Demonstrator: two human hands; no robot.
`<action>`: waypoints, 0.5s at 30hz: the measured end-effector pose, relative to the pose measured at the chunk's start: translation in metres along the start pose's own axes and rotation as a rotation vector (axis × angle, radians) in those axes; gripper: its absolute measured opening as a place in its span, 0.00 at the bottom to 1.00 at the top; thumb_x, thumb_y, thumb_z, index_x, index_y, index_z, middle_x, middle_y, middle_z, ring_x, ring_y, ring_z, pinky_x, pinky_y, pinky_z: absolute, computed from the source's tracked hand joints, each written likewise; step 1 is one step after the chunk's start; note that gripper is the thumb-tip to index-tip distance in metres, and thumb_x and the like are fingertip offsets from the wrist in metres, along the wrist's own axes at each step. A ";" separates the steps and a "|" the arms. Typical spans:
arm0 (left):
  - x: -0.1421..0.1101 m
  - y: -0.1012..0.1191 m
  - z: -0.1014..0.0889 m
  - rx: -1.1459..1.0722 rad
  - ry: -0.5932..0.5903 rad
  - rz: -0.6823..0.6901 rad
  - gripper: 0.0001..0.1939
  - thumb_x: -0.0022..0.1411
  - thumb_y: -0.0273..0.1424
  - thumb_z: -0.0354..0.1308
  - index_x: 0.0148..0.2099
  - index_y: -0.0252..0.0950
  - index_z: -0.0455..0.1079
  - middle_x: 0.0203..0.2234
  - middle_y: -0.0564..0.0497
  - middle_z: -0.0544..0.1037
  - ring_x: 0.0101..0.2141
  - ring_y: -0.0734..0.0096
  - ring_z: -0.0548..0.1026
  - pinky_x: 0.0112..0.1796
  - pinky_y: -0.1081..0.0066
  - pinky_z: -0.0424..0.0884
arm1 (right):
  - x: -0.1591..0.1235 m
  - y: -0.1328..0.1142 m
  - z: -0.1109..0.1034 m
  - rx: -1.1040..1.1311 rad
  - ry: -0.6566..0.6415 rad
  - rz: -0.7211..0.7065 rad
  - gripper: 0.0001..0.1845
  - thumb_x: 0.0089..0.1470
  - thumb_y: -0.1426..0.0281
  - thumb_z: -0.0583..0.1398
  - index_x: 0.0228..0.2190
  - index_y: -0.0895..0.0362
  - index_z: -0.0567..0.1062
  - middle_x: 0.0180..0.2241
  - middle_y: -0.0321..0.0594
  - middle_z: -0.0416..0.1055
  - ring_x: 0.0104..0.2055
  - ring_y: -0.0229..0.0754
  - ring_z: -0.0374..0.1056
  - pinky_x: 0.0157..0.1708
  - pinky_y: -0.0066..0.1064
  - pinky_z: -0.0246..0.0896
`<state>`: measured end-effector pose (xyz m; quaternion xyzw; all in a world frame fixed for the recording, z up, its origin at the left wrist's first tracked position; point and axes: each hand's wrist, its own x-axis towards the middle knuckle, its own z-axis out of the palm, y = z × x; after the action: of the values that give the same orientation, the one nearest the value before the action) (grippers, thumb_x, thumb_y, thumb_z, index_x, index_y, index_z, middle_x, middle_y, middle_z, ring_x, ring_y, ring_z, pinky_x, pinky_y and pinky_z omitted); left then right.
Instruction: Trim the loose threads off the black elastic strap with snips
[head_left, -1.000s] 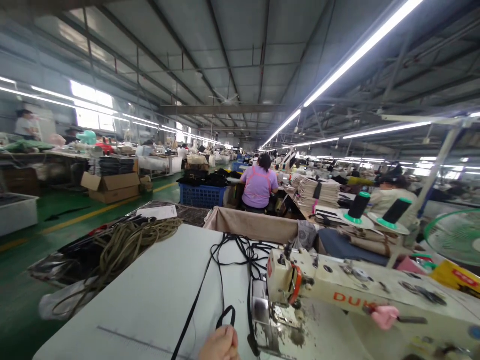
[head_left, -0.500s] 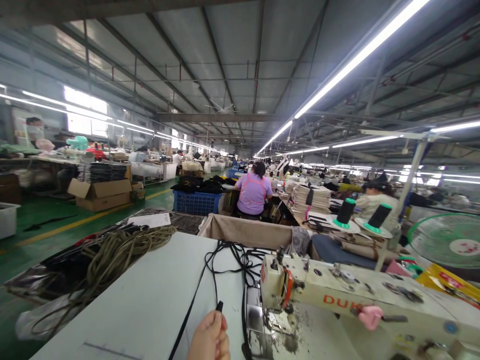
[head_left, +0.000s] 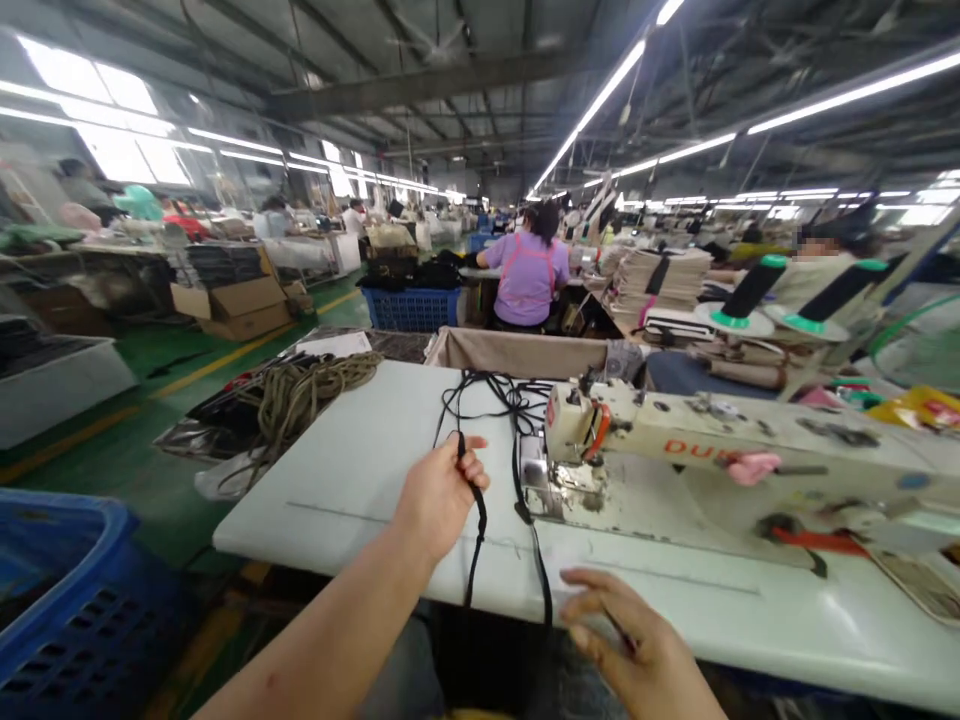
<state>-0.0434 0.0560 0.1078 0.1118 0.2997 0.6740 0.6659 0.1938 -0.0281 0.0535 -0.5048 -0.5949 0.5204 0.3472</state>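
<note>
My left hand [head_left: 439, 495] is closed around a narrow black strap [head_left: 481, 530] above the pale sewing table. The strap hangs below the fist toward the table's front edge. Low on the right, my right hand [head_left: 637, 645] has its fingers apart; a thin dark mark by its palm is too unclear to name. Beside this hand, a second length of black strap [head_left: 538, 560] runs from the sewing machine [head_left: 675, 450] over the front edge. A loose tangle of black strap [head_left: 495, 390] lies at the back of the table.
Olive cords [head_left: 315, 395] lie in a heap left of the table [head_left: 337, 480]. A blue basket [head_left: 67, 590] stands at lower left. Behind the table is a fabric-lined bin [head_left: 517, 352], with a seated person in purple [head_left: 525, 275] beyond. Thread cones [head_left: 754, 290] stand at right.
The view has tilted down. My left hand, with the black strap, now shows with its forearm farther over the table. My right hand has come into view at lower right.
</note>
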 end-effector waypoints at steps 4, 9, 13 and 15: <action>-0.015 -0.010 0.008 -0.041 0.031 -0.105 0.12 0.67 0.20 0.49 0.37 0.23 0.75 0.23 0.50 0.65 0.23 0.77 0.64 0.25 0.77 0.69 | 0.021 -0.003 0.025 -0.087 0.062 -0.062 0.20 0.57 0.60 0.64 0.50 0.54 0.75 0.46 0.46 0.75 0.31 0.41 0.68 0.32 0.34 0.66; -0.024 -0.022 0.009 -0.036 0.041 -0.123 0.12 0.67 0.19 0.51 0.36 0.22 0.75 0.26 0.47 0.69 0.26 0.77 0.67 0.29 0.77 0.72 | 0.037 0.005 0.074 0.142 -0.161 -0.091 0.30 0.53 0.60 0.68 0.54 0.56 0.67 0.46 0.45 0.74 0.25 0.34 0.63 0.26 0.28 0.61; -0.013 -0.014 -0.002 -0.042 0.077 0.096 0.12 0.66 0.17 0.52 0.30 0.28 0.71 0.31 0.45 0.72 0.26 0.79 0.66 0.29 0.77 0.72 | 0.035 0.017 0.081 0.072 -0.135 0.006 0.16 0.54 0.58 0.65 0.31 0.55 0.68 0.23 0.30 0.64 0.25 0.36 0.59 0.24 0.27 0.52; -0.005 -0.008 -0.011 -0.032 0.112 0.179 0.11 0.65 0.18 0.53 0.29 0.29 0.69 0.32 0.46 0.72 0.26 0.79 0.66 0.29 0.77 0.71 | 0.030 0.018 0.074 0.050 -0.107 0.022 0.21 0.55 0.53 0.63 0.25 0.54 0.64 0.21 0.29 0.58 0.25 0.37 0.57 0.25 0.28 0.49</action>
<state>-0.0426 0.0476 0.0963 0.0896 0.3145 0.7408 0.5867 0.1210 -0.0201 0.0161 -0.4741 -0.5938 0.5650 0.3217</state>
